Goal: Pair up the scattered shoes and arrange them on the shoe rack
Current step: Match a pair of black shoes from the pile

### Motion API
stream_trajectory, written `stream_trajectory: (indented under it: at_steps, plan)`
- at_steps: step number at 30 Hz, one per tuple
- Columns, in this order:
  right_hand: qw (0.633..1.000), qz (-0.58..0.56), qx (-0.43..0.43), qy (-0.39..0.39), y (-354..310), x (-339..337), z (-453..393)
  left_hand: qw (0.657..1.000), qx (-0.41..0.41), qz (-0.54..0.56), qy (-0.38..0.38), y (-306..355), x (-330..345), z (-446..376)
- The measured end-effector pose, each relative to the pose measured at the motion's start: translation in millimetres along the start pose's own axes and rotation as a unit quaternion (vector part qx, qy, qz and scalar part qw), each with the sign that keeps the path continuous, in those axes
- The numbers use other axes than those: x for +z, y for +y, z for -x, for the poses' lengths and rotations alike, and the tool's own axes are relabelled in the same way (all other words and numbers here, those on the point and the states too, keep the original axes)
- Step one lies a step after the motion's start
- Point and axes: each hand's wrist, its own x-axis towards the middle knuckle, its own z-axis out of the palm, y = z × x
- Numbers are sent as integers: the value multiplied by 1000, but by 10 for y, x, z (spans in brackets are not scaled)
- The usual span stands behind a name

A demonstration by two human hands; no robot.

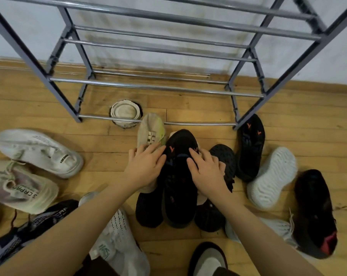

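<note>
A metal shoe rack [156, 87] with bare chrome bars stands against the wall. In front of it, shoes lie in a heap on the wooden floor. A black shoe with orange marks [180, 188] lies on top of the pile. My left hand [145, 169] rests on its left side and on a beige shoe [151, 132] beside it. My right hand [206, 172] lies on the black shoe's right side, fingers spread and lightly bent. A matching black shoe with orange marks [250, 148] lies to the right, by the rack's foot.
White sneakers [39, 152] and a pale lettered sneaker [19, 190] lie at left. A white upturned sole [272, 178] and a dark shoe with a red heel [316, 212] lie at right. A round white floor fitting [124, 112] sits under the rack.
</note>
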Motion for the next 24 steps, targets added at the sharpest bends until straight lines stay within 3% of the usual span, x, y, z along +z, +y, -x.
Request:
stream_trajectory:
  at_steps: [5, 8, 12, 18, 24]
  plan:
    - [998, -21, -12, 52, -65, -144, 6, 997, 26, 38, 58, 134, -178, 66]
    - [994, -26, -1, 106, 119, -206, 41, 996, 67, 39, 51, 379, -170, 26]
    - [984, -4, 80, 160, 653, -203, 86, 988, 146, 8, 48, 755, -38, -169]
    - [972, 30, 201, 120, 1431, -188, 39, 970, 243, -15, 2, 1351, 286, -690]
    - [976, 42, 190, 100, 1705, -23, -116, 962, 261, -66, -52, 1680, 670, -1174]
